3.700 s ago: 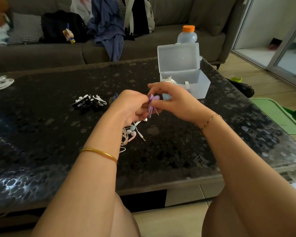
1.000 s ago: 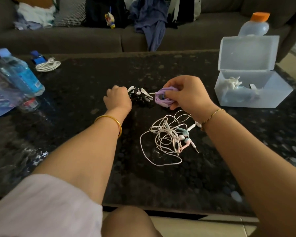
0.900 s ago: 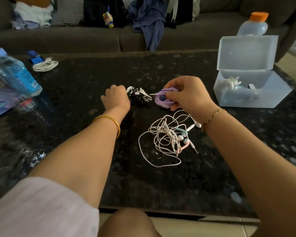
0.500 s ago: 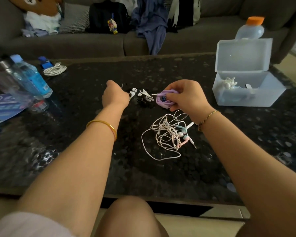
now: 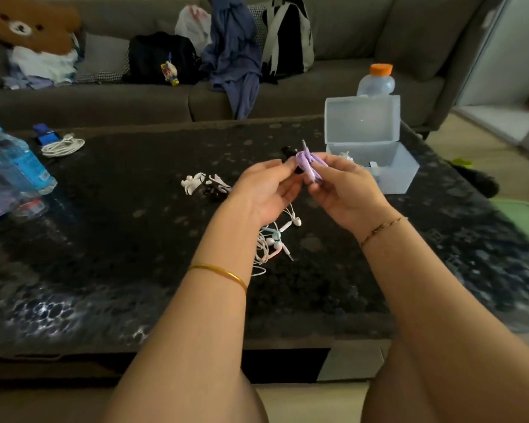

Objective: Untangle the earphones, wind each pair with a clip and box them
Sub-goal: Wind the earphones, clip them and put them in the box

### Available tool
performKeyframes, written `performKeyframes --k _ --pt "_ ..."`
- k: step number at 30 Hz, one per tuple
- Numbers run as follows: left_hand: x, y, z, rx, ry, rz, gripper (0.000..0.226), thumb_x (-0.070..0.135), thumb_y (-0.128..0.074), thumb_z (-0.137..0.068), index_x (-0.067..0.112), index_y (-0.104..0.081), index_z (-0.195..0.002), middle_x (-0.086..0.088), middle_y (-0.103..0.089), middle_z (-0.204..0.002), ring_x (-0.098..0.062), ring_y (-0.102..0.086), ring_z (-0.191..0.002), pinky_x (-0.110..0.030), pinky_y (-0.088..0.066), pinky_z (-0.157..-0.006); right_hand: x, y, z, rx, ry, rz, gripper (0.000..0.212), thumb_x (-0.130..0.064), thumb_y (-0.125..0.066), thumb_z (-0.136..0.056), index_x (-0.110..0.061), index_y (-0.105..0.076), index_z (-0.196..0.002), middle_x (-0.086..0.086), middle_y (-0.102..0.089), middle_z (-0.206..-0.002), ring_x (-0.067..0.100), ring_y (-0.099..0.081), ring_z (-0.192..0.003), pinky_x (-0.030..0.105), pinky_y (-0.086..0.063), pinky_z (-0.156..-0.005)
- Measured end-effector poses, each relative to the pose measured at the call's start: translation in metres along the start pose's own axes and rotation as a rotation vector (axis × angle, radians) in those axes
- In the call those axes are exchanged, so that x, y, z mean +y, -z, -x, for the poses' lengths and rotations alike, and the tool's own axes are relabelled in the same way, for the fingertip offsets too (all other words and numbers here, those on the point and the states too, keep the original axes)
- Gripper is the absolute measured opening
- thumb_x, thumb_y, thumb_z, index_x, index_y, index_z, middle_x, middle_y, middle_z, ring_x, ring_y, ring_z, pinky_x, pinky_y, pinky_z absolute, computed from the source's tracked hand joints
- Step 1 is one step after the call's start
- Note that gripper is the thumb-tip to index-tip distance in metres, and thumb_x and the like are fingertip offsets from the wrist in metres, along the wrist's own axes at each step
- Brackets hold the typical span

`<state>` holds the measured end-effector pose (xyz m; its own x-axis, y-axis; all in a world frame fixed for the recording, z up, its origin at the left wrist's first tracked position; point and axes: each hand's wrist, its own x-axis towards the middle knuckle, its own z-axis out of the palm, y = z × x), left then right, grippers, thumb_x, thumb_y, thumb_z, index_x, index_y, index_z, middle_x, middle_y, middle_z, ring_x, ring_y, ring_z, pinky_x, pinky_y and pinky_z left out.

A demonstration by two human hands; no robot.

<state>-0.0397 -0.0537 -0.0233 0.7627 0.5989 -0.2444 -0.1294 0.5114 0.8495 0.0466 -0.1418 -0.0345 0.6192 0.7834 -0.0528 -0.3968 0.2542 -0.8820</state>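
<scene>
At nine o'clock on the dark table [image 5: 129,264] lies one blue-labelled bottle [image 5: 16,161], and at ten o'clock one coiled white cable [image 5: 63,146]. Near the middle sits one small heap of clips [image 5: 202,185], white and black; how many cannot be told. Just at its three o'clock the left hand [image 5: 264,192], one gold bangle [image 5: 219,274] on its wrist, is raised off the table with curled fingers pinching what looks like one black clip [image 5: 288,151] against the purple earphones [image 5: 309,164]. That single wound pair, its plug pointing to twelve o'clock, is gripped from the other side by the right hand [image 5: 347,190], which wears one thin chain bracelet [image 5: 382,228]. At six o'clock below the hands one tangle of earphones [image 5: 275,239] lies on the table, white, pale blue and pink; the pairs cannot be counted. At two o'clock stands one clear box [image 5: 393,178], lid upright, with white earphones inside, and one orange-capped bottle [image 5: 376,82] behind it. Half a second ago the left hand was down at the clip heap, apart from the right; now the two hands meet at the purple pair, which sits higher and closer to the box.
</scene>
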Motion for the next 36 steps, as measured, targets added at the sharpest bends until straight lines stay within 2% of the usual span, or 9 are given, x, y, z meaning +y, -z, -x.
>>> performKeyframes --k 2,5,9,14,18,21,25,29,36 --pt "-0.007 -0.006 -0.001 -0.063 -0.02 -0.034 0.01 0.006 -0.051 -0.096 0.008 -0.06 -0.098 -0.001 -0.068 -0.074 -0.006 -0.065 -0.059 -0.016 -0.052 -0.061 -0.004 0.01 0.003 0.001 -0.013 -0.05 0.014 -0.001 -0.051 -0.093 -0.004 -0.064 -0.095 0.006 -0.063 -0.08 0.007 -0.059 -0.059 0.015 -0.048 -0.05" --pt "-0.008 -0.005 -0.003 -0.114 -0.047 -0.085 0.018 0.003 -0.049 -0.096 0.012 -0.061 -0.086 0.003 -0.07 -0.069 -0.006 -0.066 -0.064 -0.018 -0.053 -0.067 -0.008 0.017 0.003 -0.009 -0.032 -0.024 0.013 0.0 -0.051 -0.093 -0.003 -0.063 -0.097 0.006 -0.062 -0.081 0.005 -0.058 -0.056 0.014 -0.047 -0.05" --pt "-0.006 -0.007 -0.008 -0.178 -0.05 -0.291 0.018 0.004 -0.052 -0.094 0.016 -0.064 -0.09 0.002 -0.064 -0.08 -0.007 -0.059 -0.076 -0.021 -0.046 -0.078 -0.014 0.027 0.0 -0.022 -0.022 0.106 0.012 -0.001 -0.053 -0.092 -0.005 -0.063 -0.098 0.004 -0.062 -0.078 0.005 -0.057 -0.056 0.014 -0.047 -0.05" --pt "-0.002 -0.004 -0.014 -0.28 -0.066 -0.35 0.023 -0.01 -0.047 -0.089 0.002 -0.063 -0.1 -0.006 -0.063 -0.089 -0.009 -0.059 -0.078 -0.018 -0.046 -0.073 -0.019 0.032 -0.002 -0.095 -0.039 0.295 0.011 -0.001 -0.054 -0.091 -0.007 -0.063 -0.091 0.003 -0.063 -0.072 0.006 -0.056 -0.055 0.016 -0.046 -0.051" --pt "-0.002 -0.004 -0.013 -0.175 -0.07 -0.346 0.035 -0.016 -0.048 -0.087 0.009 -0.059 -0.109 -0.009 -0.062 -0.089 -0.013 -0.058 -0.076 -0.017 -0.051 -0.061 -0.019 0.033 -0.005 -0.122 -0.047 0.345 0.011 0.0 -0.055 -0.09 -0.007 -0.064 -0.088 0.005 -0.063 -0.076 0.007 -0.055 -0.057 0.016 -0.047 -0.051" --pt "-0.003 -0.005 -0.012 -0.062 -0.073 -0.294 0.061 -0.022 -0.043 -0.085 0.023 -0.045 -0.125 -0.017 -0.056 -0.096 -0.02 -0.056 -0.073 -0.025 -0.056 -0.057 -0.017 0.032 -0.008 -0.047 -0.058 0.226 0.011 0.0 -0.053 -0.092 -0.003 -0.063 -0.096 0.008 -0.062 -0.081 0.008 -0.055 -0.058 0.015 -0.047 -0.051" --pt "-0.006 -0.009 -0.009 -0.06 -0.089 -0.266 0.051 -0.023 -0.033 -0.085 0.015 -0.042 -0.118 -0.018 -0.049 -0.091 -0.019 -0.051 -0.068 -0.033 -0.06 -0.063 -0.013 0.031 -0.012 0.044 -0.127 -0.036 0.015 0.001 -0.048 -0.094 -0.001 -0.061 -0.1 0.007 -0.061 -0.076 0.007 -0.057 -0.055 0.012 -0.046 -0.049" --pt "-0.012 -0.009 -0.012 -0.041 -0.11 -0.379 0.047 -0.02 -0.04 -0.085 0.0 -0.045 -0.127 -0.02 -0.056 -0.097 -0.015 -0.058 -0.065 -0.032 -0.06 -0.067 -0.008 0.026 -0.012 -0.026 -0.174 -0.137 0.02 0.0 -0.043 -0.096 -0.004 -0.061 -0.091 0.006 -0.062 -0.065 0.007 -0.058 -0.05 0.011 -0.045 -0.043" --pt "-0.017 -0.005 -0.013 0.033 -0.257 -0.577 0.039 -0.012 -0.061 -0.083 0.018 -0.048 -0.104 -0.026 -0.057 -0.116 -0.026 -0.068 -0.082 -0.035 -0.06 -0.071 -0.005 0.027 -0.011 -0.036 -0.212 -0.203 0.022 0.0 -0.041 -0.097 -0.005 -0.061 -0.09 0.008 -0.06 -0.069 0.006 -0.056 -0.048 0.011 -0.044 -0.041"
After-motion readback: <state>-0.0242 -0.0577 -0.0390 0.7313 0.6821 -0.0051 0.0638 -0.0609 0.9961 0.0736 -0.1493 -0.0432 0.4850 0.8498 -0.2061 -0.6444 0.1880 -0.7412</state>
